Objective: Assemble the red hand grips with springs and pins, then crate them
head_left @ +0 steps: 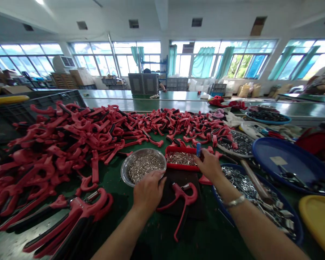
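My left hand (148,189) is at the near right rim of a metal bowl (124,172) full of small metal pins. Its thumb and fingers are drawn together; whatever they pinch is hidden or too small to name. My right hand (209,166) grips a small blue object (198,149), held upright at the right end of a red tray (176,167) of longer pins. Between my forearms, a red spring clamp (185,198) with black grip and a coil spring lies on a dark block (197,213). Neither hand touches it.
Red clamp parts (83,137) are heaped at left and back. More clamps with springs (81,213) lie front left. On the right stand a blue basin (298,231) of metal parts with a hammer (256,180), a blue tray (292,155) and a yellow tray (319,220).
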{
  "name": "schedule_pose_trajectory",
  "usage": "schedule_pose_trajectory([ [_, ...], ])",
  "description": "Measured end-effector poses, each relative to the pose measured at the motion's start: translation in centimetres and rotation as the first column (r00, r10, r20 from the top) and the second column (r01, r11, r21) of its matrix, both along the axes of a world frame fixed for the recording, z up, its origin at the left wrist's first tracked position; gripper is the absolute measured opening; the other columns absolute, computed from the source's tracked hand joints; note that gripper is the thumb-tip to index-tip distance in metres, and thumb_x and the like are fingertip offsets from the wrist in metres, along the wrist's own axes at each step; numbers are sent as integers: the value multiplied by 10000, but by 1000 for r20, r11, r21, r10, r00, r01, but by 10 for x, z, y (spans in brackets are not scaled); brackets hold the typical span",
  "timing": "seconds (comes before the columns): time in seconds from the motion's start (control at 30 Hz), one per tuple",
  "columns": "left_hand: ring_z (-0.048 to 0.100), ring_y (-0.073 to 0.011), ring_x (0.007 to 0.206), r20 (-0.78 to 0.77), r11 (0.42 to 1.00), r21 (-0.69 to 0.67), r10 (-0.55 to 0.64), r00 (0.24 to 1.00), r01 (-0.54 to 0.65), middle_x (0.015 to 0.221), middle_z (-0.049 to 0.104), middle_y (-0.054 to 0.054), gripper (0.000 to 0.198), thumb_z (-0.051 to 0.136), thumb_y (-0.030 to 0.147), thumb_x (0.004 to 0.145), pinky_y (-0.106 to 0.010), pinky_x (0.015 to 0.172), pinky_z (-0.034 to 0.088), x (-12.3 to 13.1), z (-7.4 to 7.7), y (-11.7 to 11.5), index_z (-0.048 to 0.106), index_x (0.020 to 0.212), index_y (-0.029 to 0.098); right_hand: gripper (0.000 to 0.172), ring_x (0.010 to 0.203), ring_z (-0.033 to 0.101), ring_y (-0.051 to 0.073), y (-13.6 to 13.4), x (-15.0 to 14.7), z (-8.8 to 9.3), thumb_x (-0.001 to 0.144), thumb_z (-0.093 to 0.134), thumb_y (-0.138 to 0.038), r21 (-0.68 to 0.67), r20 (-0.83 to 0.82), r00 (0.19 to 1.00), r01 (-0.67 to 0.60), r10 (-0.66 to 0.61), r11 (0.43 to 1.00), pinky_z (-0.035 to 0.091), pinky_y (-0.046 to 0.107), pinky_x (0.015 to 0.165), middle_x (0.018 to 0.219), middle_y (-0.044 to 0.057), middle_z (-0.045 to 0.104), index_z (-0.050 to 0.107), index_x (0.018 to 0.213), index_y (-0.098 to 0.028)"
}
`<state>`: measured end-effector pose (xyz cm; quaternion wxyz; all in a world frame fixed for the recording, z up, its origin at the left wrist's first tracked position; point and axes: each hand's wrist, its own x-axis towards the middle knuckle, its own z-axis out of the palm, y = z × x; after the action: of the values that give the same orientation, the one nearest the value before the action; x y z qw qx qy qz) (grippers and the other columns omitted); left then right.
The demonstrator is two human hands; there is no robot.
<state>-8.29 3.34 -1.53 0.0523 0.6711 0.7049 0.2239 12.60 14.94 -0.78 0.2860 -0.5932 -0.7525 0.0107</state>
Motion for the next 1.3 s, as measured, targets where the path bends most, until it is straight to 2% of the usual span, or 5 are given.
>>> schedule_pose_trajectory([
  [0.3, 617, -224, 850, -87, 940, -332, 57, 995, -83, 903, 685, 1, 188, 581, 392, 708, -292, 670, 441, -47, 5, 35, 669, 850, 306, 200, 763, 593, 146, 48, -20, -4, 824, 563, -326, -267, 261, 957, -54, 126, 962, 462, 340, 734, 814, 21, 630, 599, 805, -130],
  [0.6, 613, -208, 875, -70, 945, -269, 174, 982, -187, 933, 683, -3, 230, 474, 427, 796, -260, 638, 419, -53, 2, 32, 658, 878, 317, 182, 982, 550, 156, -12, -104, 13, 814, 564, -301, -328, 310, 785, -441, 536, 835, 388, 246, 870, 994, 29, 638, 642, 957, -220],
  [0.8, 613, -221, 888, -73, 950, -237, 191, 979, -203, 969, 679, -23, 241, 433, 345, 824, -285, 657, 421, -53, 0, 28, 647, 933, 322, 236, 894, 568, 175, -12, -152, 6, 856, 526, -315, -448, 361, 761, -365, 539, 816, 474, 383, 773, 1034, 56, 577, 562, 1018, -147],
  [1.03, 618, -195, 846, 12, 961, -178, 215, 976, -210, 939, 682, 5, 217, 481, 410, 801, -252, 622, 415, -55, 3, 27, 640, 913, 313, 141, 856, 587, 146, -12, -127, 9, 829, 535, -265, -341, 187, 804, -486, 565, 805, 443, 266, 746, 899, 15, 654, 642, 891, -197],
  [1.3, 620, -207, 853, -58, 968, -99, 224, 973, -229, 972, 681, -12, 252, 427, 359, 850, -280, 678, 432, -50, 1, 26, 641, 975, 313, 201, 835, 585, 164, -52, -27, -1, 824, 462, -184, -213, 77, 909, -387, 410, 897, 420, 259, 736, 892, 49, 657, 652, 889, -179],
])
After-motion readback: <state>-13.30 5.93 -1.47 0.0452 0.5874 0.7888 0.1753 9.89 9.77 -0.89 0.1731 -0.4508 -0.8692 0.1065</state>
